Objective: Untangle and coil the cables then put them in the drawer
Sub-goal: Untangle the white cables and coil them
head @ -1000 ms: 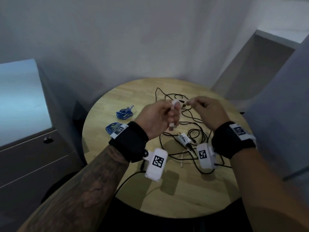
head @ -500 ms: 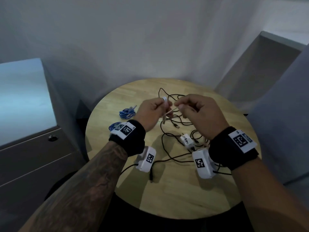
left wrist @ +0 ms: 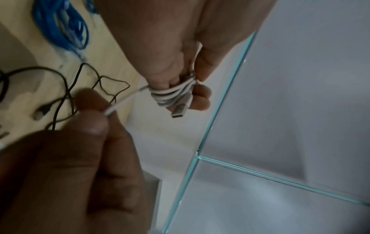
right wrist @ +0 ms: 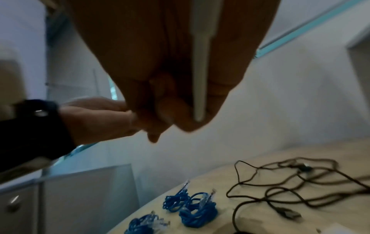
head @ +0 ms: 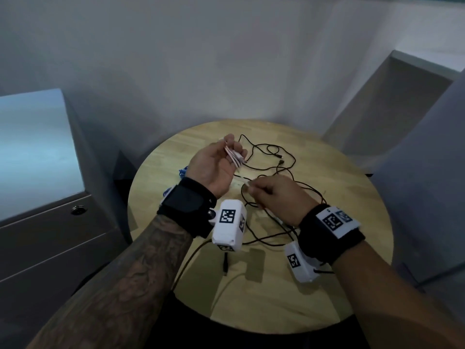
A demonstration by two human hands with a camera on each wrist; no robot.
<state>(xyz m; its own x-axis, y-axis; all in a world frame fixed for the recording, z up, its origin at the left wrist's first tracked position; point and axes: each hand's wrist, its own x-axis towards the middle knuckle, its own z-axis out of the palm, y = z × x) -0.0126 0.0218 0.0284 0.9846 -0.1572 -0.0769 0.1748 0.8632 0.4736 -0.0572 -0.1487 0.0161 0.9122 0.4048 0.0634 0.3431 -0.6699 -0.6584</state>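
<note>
- left hand (head: 214,165) is up over the table (head: 352,222), palm up, with the white cable (left wrist: 172,95) looped a few turns round its fingers (left wrist: 202,93), thumb pinning the loops; the USB plug (left wrist: 179,110) pokes out below the bundle
- right hand (head: 274,197) pinches the loose tail of that same cable between thumb and fingertips, just beside the left hand and a bit lower, with a short run of cable between the two
- so the step in hand looks like coiling the white one, mid-wrap, and probably close to the end of it, though I can't see how much tail is left behind the right hand
- black cable (head: 274,162) is a loose mess spread across the middle and far side of the table, not coiled yet
- blue coils (right wrist: 192,205) sit bundled near the left edge of the table, so those look done
- drawers (head: 50,238) are in the grey cabinet left of the table and look closed, nothing stowed that I can see
- next move, I'd guess: bring the tail round the left fingers again while the thumb holds the loops, then tuck the end in so it doesn't spring open
- after that the black tangle needs sorting, and it'll likely snag on itself, so go slow
</note>
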